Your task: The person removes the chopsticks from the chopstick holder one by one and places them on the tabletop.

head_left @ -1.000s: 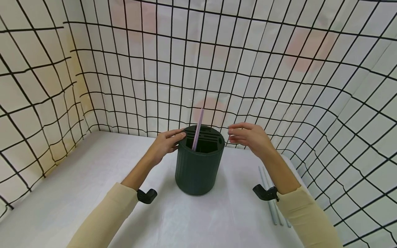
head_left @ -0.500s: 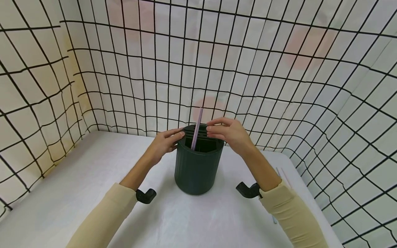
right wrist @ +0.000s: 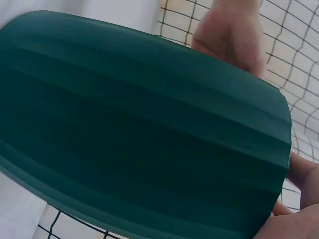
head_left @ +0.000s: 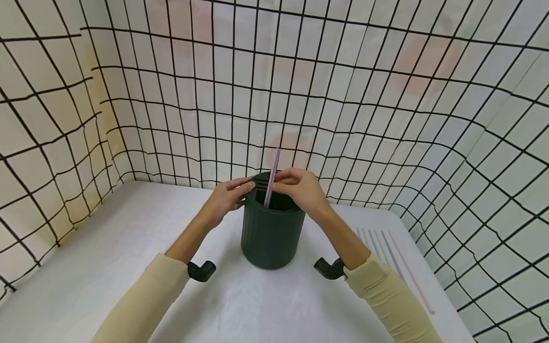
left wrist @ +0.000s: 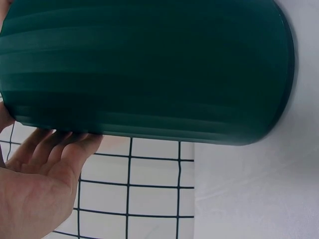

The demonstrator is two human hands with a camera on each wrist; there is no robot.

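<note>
A dark green ribbed utensil holder (head_left: 271, 238) stands upright on the white table, with a slotted section at the back of its top and a wide opening in front. Slim lilac chopsticks (head_left: 272, 176) lean in that opening; whether there is one or a pair is hard to tell. My left hand (head_left: 223, 202) holds the holder's left side, thumb at the rim and fingers (left wrist: 82, 147) against the outer wall. Over the right part of the rim, my right hand (head_left: 302, 190) pinches the chopsticks between thumb and fingers. The holder hides most of these fingertips in the right wrist view.
Several pastel chopsticks (head_left: 407, 271) lie on the table (head_left: 257, 309) at the right, partly behind the right sleeve (head_left: 390, 295). A black wire grid (head_left: 233, 95) encloses the back and sides, with pale sheeting behind it.
My right hand has moved left from beside the holder, over its rim, and now pinches the chopsticks. My left hand and the holder have stayed nearly still.
</note>
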